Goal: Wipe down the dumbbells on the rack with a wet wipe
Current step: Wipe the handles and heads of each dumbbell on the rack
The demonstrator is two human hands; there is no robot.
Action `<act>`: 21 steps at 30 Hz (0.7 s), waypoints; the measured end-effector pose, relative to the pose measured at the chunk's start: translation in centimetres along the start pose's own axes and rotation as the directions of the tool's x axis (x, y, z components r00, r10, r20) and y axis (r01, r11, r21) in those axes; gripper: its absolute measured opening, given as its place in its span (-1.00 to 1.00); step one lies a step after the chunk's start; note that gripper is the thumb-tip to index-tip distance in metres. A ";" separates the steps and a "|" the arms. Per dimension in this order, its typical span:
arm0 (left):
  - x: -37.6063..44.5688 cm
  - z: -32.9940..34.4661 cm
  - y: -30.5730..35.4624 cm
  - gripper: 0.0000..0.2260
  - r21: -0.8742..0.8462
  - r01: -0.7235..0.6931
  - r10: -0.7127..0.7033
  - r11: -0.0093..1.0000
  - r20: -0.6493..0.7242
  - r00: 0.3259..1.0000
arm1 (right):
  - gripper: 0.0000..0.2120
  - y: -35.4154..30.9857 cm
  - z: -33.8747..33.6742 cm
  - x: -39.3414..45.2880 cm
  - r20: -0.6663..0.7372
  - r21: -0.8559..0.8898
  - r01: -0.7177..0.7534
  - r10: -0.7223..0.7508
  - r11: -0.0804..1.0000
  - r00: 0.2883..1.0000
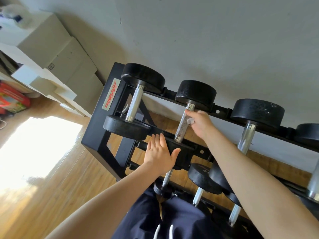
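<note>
A black dumbbell rack [96, 135] holds several black dumbbells with chrome handles on two tiers. My right hand [200, 124] holds a white wet wipe [191, 120] pressed against the upper part of the chrome handle [182, 126] of the second dumbbell on the top tier. My left hand [160, 153] lies flat, fingers apart, on that dumbbell's near black head [183, 152]. The first dumbbell [136, 99] sits to the left, the third dumbbell [248, 131] to the right. Smaller dumbbells [202, 180] rest on the lower tier.
The rack stands against a pale wall [207, 40] on a wooden floor [51, 178]. Cardboard boxes [57, 54] are stacked at the far left by a white shelf unit [39, 75]. A red package [12, 99] lies at the left edge. My dark shorts [172, 218] fill the bottom.
</note>
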State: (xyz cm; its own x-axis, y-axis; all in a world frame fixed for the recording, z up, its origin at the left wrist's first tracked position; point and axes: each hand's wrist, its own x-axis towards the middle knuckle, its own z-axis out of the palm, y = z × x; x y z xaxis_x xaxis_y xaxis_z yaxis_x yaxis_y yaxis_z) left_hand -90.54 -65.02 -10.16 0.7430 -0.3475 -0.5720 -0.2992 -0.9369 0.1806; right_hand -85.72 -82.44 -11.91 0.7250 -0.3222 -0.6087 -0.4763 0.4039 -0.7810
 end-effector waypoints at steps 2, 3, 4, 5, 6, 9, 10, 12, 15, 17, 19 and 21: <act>0.0 0.1 -0.1 -0.27 0.003 -0.001 0.001 1.000 0.002 1.000 | -0.63 0.2 -0.1 -0.6 0.012 -0.073 -0.012 0.012 0.997 1.000; 0.0 0.1 -0.1 -0.27 0.001 0.001 -0.001 1.000 0.001 1.000 | -0.65 0.7 -0.2 -1.0 0.044 -0.121 -0.022 0.027 0.992 0.999; 0.0 0.2 -0.1 -0.27 0.001 0.002 -0.002 1.000 -0.003 1.000 | -0.69 1.3 -0.4 -1.4 0.080 -0.168 -0.034 0.048 0.985 0.996; 0.1 0.2 -0.1 -0.27 0.004 0.001 -0.001 1.000 -0.007 1.000 | -0.72 1.8 -0.5 -2.0 0.109 -0.202 -0.051 0.074 0.978 0.991; 0.1 0.2 -0.1 -0.27 0.008 0.000 0.000 1.000 -0.009 1.000 | -0.72 2.0 -0.7 -2.4 0.133 -0.213 -0.062 0.092 0.975 0.987; 0.2 0.2 0.0 -0.27 0.010 0.002 -0.002 1.000 -0.006 1.000 | -0.69 1.3 -0.8 -2.3 0.135 -0.193 -0.049 0.076 0.980 0.988; 0.2 0.2 0.0 -0.27 0.009 0.001 -0.001 1.000 -0.006 1.000 | -0.70 0.6 -0.9 -1.9 0.102 -0.169 -0.033 0.051 0.985 0.994; 0.2 0.2 -0.1 -0.27 0.008 -0.002 0.002 1.000 -0.010 1.000 | -0.74 -0.7 -1.0 -1.2 0.027 -0.130 -0.008 0.011 0.991 1.000; 0.2 0.3 -0.1 -0.27 0.010 -0.004 0.005 1.000 -0.010 1.000 | -0.74 -1.4 -0.5 -0.6 -0.016 -0.080 0.031 -0.033 0.996 0.999; 0.2 0.3 -0.1 -0.27 0.009 -0.002 0.002 1.000 -0.012 1.000 | -0.80 -0.1 -0.1 -1.3 -0.018 -0.021 -0.031 0.030 0.999 0.999; 0.2 0.3 -0.1 -0.27 0.012 -0.002 0.003 1.000 -0.015 1.000 | -0.75 1.9 0.0 -2.3 0.027 -0.061 -0.107 0.109 0.992 0.994; 0.2 0.2 0.0 -0.26 0.012 -0.002 0.002 1.000 -0.011 1.000 | -0.58 3.3 -0.2 -2.9 0.069 -0.097 -0.156 0.163 0.983 0.984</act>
State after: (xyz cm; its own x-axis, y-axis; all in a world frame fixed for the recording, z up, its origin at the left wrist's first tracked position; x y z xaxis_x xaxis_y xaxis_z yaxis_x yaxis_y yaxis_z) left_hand -90.54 -65.06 -10.41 0.7488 -0.3499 -0.5629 -0.3080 -0.9357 0.1719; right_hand -89.54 -80.35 -12.72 0.6699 -0.1923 -0.7171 -0.6297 0.3645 -0.6860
